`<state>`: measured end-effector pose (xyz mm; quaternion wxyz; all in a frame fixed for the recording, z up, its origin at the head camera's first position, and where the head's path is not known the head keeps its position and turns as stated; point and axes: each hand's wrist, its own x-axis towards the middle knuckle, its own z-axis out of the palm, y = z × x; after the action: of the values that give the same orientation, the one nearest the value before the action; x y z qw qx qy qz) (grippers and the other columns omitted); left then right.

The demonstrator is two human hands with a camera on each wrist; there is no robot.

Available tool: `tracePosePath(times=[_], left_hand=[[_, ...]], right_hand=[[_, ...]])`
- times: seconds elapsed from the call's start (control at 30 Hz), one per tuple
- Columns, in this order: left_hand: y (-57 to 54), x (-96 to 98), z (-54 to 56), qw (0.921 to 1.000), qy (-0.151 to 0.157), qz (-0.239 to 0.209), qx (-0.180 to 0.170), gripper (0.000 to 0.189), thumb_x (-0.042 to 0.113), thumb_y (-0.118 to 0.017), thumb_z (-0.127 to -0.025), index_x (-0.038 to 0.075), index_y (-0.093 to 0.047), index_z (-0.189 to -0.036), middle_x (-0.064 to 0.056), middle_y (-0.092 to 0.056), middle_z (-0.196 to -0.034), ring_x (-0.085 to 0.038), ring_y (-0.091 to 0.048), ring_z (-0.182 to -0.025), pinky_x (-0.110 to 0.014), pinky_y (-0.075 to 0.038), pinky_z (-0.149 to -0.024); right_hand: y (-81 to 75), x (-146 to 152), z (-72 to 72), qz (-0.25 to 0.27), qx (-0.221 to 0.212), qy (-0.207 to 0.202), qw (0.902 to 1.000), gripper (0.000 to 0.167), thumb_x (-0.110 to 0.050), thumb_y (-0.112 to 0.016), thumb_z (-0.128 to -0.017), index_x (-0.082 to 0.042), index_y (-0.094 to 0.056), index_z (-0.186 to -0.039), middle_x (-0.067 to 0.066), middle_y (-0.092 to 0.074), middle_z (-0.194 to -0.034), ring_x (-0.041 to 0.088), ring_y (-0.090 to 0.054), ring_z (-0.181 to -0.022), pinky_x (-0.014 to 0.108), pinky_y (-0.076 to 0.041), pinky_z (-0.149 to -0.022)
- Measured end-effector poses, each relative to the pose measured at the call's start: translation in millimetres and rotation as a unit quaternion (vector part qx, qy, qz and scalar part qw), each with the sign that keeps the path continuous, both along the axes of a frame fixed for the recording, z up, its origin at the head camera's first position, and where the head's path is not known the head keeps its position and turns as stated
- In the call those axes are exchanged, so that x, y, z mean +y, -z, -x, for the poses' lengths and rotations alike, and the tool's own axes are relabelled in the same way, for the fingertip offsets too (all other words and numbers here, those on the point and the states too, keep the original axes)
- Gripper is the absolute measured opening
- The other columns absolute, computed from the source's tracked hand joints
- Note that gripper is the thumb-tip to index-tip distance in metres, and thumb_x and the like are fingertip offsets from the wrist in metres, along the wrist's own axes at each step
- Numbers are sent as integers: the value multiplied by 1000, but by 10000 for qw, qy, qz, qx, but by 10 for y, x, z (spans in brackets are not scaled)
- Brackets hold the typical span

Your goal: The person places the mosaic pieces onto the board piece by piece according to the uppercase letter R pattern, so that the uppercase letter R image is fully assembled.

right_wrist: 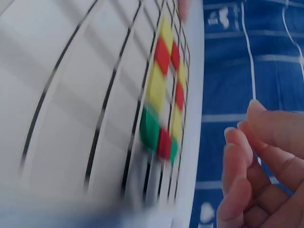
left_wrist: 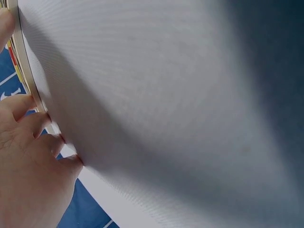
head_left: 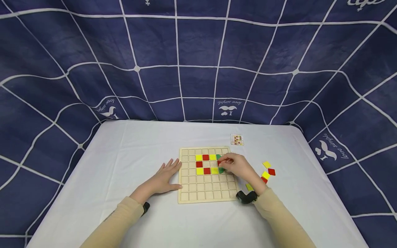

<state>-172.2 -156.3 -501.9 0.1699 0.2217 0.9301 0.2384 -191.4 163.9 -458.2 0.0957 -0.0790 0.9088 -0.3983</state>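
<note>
A wooden grid board lies on the white table, holding yellow, red and green tiles in a ring around bare squares. Fingers spread, my left hand rests flat on the cloth, its fingertips and thumb at the board's left edge. Over the right side of the ring is my right hand, thumb and fingers loosely bent. In the right wrist view, no tile shows between its fingertips. Beneath them a red tile sits between a rounded green tile and a second green tile.
Right of the board are several loose tiles, among them a yellow tile and a red tile; another yellow tile is beside my right forearm. A small pattern card lies behind the board. Blue checked cloth surrounds the table's back and sides.
</note>
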Motion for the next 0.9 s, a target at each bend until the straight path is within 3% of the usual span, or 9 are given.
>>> tracePosePath(times=[0.37, 0.53, 0.73, 0.9], left_hand=[[12, 7, 8, 10000, -38, 28, 7, 94, 45, -73, -86, 6, -25, -156, -12, -14, -165, -36, -4, -154, -57, -4, -124], [23, 16, 4, 10000, -82, 48, 27, 94, 45, -74, -85, 6, -26, -156, -12, -15, -165, -36, -5, -154, -56, -5, -124], [17, 25, -1, 9999, -125, 104, 14, 95, 46, -74, -85, 7, -25, -156, -11, -15, -165, -35, -5, -154, -55, -5, -124], [17, 27, 1, 9999, -118, 114, 5, 95, 46, -73, -85, 7, -24, -156, -11, -14, -165, -35, -5, -154, -55, -5, -124]], right_hand=[[113, 856, -237, -417, -95, 348, 9985, 23, -16, -74, -88, -8, -72, -109, 3, -72, -100, 15, -63, -87, 28, -52, -76], [197, 1058, -365, -709, -221, 439, 9963, 25, -19, -76, -86, -9, -72, -109, 7, -72, -107, 21, -63, -96, 32, -52, -79], [285, 1224, -451, -927, -57, 249, 9954, 29, -12, -79, -80, -10, -72, -108, 9, -68, -111, 25, -57, -101, 46, -49, -91], [365, 1271, -496, -1066, 28, 153, 9942, 32, -16, -85, -75, -12, -73, -105, 10, -66, -111, 25, -53, -102, 41, -47, -89]])
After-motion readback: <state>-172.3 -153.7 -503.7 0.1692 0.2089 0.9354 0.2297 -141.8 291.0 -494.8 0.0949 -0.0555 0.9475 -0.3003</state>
